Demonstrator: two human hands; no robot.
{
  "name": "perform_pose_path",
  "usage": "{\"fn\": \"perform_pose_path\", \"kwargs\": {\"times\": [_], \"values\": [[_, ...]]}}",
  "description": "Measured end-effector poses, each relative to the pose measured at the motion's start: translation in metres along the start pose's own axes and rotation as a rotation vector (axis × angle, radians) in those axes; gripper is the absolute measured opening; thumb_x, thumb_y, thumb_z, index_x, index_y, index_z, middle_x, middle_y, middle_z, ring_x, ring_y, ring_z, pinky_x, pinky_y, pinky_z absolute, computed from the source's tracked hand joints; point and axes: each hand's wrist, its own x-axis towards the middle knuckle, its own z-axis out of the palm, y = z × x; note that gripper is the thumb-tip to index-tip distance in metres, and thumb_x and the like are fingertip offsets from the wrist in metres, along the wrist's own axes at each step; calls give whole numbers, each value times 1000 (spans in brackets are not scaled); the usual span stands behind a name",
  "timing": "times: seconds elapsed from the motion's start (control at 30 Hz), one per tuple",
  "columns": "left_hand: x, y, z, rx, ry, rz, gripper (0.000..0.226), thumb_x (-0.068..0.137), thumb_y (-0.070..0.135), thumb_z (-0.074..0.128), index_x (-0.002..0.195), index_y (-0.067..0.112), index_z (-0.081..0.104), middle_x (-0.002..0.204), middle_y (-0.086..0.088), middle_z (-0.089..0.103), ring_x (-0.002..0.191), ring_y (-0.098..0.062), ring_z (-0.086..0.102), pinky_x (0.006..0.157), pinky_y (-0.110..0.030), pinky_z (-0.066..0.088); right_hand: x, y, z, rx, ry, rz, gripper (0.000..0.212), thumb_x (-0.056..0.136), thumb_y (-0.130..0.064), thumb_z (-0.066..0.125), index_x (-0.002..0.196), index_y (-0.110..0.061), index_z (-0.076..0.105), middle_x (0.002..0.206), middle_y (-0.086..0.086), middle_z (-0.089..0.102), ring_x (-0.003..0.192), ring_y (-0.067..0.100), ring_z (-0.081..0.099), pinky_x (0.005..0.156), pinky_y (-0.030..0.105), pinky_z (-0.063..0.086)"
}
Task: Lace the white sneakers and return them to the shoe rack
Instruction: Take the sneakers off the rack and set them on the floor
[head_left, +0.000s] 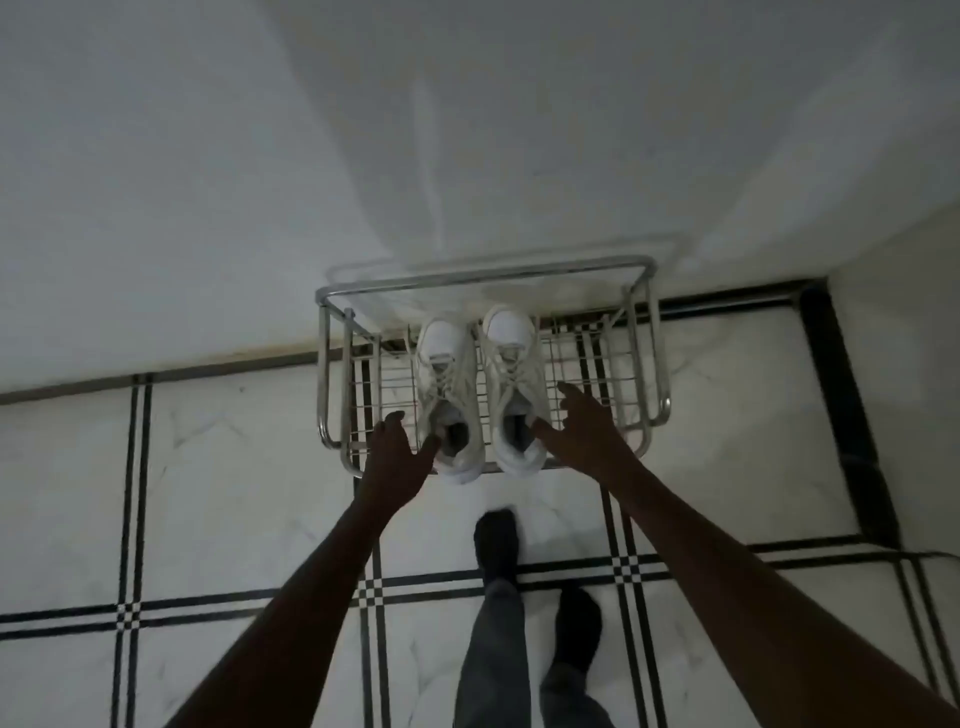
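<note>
Sneakers (480, 384) lie side by side on rack (652, 364), toes toward wall (208, 182).

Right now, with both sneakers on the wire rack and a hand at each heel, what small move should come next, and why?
Probably draw both hands back. The left sneaker and right sneaker already sit side by side on the shoe rack, laces crossed, toes toward the wall. The left hand and right hand look open, thumbs at the collars, gripping nothing. The left heel overhangs the front rail slightly; a nudge inward first might help.
</note>
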Motion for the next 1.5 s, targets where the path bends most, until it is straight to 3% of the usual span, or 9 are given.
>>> {"fn": "perform_pose_path", "kwargs": {"times": [0.13, 0.4, 0.57, 0.7, 0.93, 1.17, 1.27, 1.4, 1.5], "values": [[26, -5, 10, -188, -76, -87, 70, 98, 32, 69, 155, 11, 34, 134, -12, 55, 91, -22, 68, 50, -31, 62, 42, 17, 14, 30, -15, 76, 66, 92, -24, 67, 147, -4, 36, 133, 19, 60, 118, 31, 61, 68, 12, 42], [33, -5, 15, -247, -58, -76, 42, 101, 15, 60, 141, 8, 49, 118, -10, 60, 72, -19, 70, 57, -49, 65, 64, 40, 32, 129, -99, 100, 58, 86, -23, 73, 137, -13, 48, 116, 12, 67, 103, 33, 68, 79, 51, 61], [8, -8, 27, -294, 0, -17, 41, 101, 10, 59, 141, 9, 49, 122, -12, 59, 80, -15, 69, 53, -37, 65, 41, 46, 39, 263, -68, 42, 43, 92, -15, 68, 132, -12, 53, 111, 14, 65, 86, 30, 72, 56, 46, 64], [-45, -21, 42, -354, 75, 33, 47, 100, 9, 58, 146, 12, 48, 127, -12, 61, 96, -27, 73, 56, -37, 65, -5, 65, 45, 176, 68, -165, 48, 92, -14, 67, 137, -9, 52, 107, 11, 65, 92, 32, 71, 65, 53, 63], [-153, -79, 98, -386, 237, 118, 54, 95, 14, 60, 148, 23, 49, 137, -2, 64, 118, -25, 66, 90, -54, 61, -97, 144, 93, 184, 201, -321, 72, 87, -18, 74, 151, -22, 40, 128, 11, 60, 110, 20, 63, 89, 37, 58], [-185, -192, 191, -374, 213, 0, 47, 96, 4, 63, 129, 37, 54, 114, 20, 66, 97, 12, 66, 85, -50, 63, -136, 254, 189, 207, 155, -265, 68, 88, -12, 73, 149, -17, 42, 112, 9, 60, 103, 20, 61, 84, 24, 53], [-169, -248, 239, -368, 227, 10, 49, 96, 7, 64, 140, 27, 57, 126, 6, 69, 113, -16, 68, 90, -53, 61, -120, 304, 232, 246, 137, -278, 62, 87, -6, 71, 143, -19, 47, 112, -10, 61, 106, 9, 61, 85, 8, 49], [-132, -329, 308, -334, 158, 18, 55, 96, 28, 62, 150, 26, 49, 134, -3, 65, 113, -29, 69, 85, -54, 63, -86, 370, 296, 345, 12, -3, 53, 92, -4, 65, 142, -12, 50, 105, -4, 60, 104, 31, 64, 70, 54, 62], [-112, -369, 344, -374, 95, 23, 55, 99, 32, 59, 151, 24, 47, 136, -7, 64, 109, -29, 71, 72, -51, 67, -64, 408, 329, 383, -47, 120, 56, 95, -1, 61, 146, -16, 45, 108, -5, 56, 103, 31, 60, 73, 61, 60]]}}
